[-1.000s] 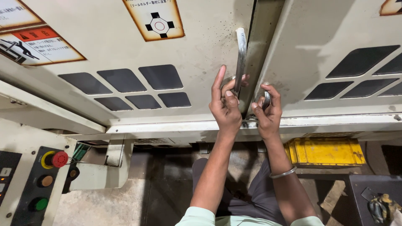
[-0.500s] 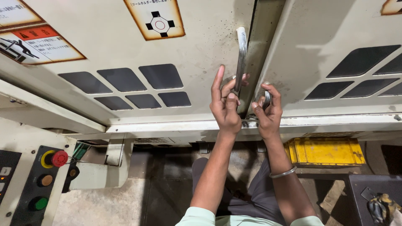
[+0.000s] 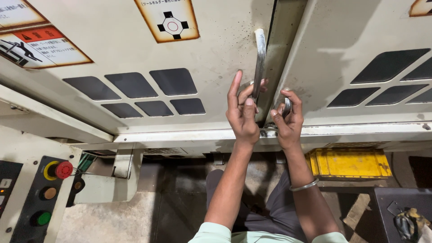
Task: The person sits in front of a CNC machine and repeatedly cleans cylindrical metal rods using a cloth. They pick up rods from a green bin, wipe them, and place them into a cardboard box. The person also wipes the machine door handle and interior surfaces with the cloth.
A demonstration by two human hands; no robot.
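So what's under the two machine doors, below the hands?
Under the doors sit a grimy floor, a yellow box and the person's dark trousers. The forearms cover part of it; behind the doors nothing shows.

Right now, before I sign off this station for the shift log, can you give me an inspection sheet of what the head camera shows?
Surface: two cream machine doors with dark windows, paint speckled with grime.
Job's things: long metal handle on the left door edge; a second handle on the right door.
Clutter: yellow box and dirty gloves low on the right.
Hands: left hand fingers around the long handle; right hand closed on the second handle.
Cables: nothing seen.
Surroundings: control panel with a red mushroom button, stained floor below.
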